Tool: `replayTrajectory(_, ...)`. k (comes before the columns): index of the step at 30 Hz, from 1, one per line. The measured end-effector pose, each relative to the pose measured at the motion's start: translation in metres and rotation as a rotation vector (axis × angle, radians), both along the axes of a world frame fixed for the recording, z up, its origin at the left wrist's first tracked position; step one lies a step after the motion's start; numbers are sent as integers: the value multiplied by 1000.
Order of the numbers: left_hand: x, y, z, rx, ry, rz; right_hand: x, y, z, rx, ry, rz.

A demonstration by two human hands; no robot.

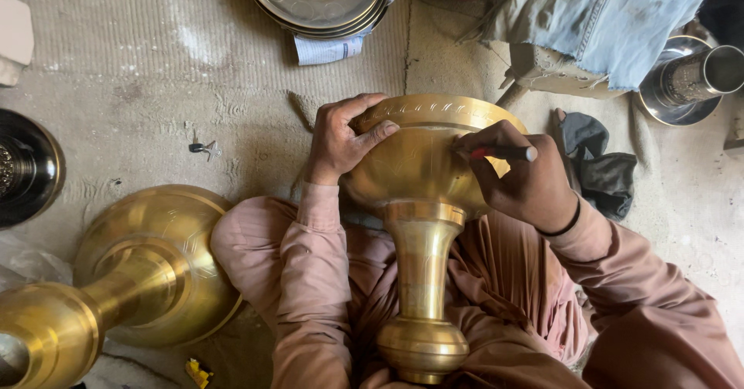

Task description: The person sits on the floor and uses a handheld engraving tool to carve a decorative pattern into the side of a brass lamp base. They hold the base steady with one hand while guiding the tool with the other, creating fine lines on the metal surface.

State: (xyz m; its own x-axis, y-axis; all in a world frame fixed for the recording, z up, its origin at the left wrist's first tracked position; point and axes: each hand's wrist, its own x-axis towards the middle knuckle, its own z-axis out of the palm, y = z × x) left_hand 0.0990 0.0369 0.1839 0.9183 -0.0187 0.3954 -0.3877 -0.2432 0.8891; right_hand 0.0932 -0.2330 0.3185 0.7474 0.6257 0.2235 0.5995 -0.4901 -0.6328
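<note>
Far left, a dark round metal dish [27, 168] sits at the frame's edge on the floor [155, 71], which is covered in dusty ribbed matting. Just below it lies a second brass stand [116, 280] on its side, its wide flared base facing the person's knee. A small yellow object [198, 373] lies on the floor near it, and a tiny bit of metal hardware [204, 149] lies further up on the mat.

Moving in: the person sits on the floor in pink-brown clothing, with a brass goblet-shaped vessel [422, 226] propped between the legs, bowl away from the body, stem and knob foot pointing back toward the lap. The left hand [339, 139] is clamped on the left side of the bowl, fingers over the decorated rim, thumb pressed onto the wall.

At the top centre, a stack of engraved metal trays [318, 0] rests on a folded paper [329, 48].

Now the right hand [521, 176], closed around a slim tool with a red grip [500, 153], its tip hidden against the bowl's right wall just under the rim. The two hands are apart, one on each side of the bowl.

Right of that, a dark crumpled cloth [601, 164] lies on the floor, a bundle of denim fabric [601, 21] above it, and a steel cup on a dish [694, 79] at the far right.
</note>
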Motion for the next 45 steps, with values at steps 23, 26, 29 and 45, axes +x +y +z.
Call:
replayTrajectory(23,1,-1,-11,27,-28,29,-15,-6,-6,144,-18,12)
replayTrajectory(26,1,-1,-8,9,86,13,-15,-7,-4,151,-31,5)
replayTrajectory(29,1,0,-6,29,-68,22,-17,-8,-3,144,-75,16)
replayTrajectory(45,-2,-4,0,12,-28,21,-40,-16,-23,240,-61,-123)
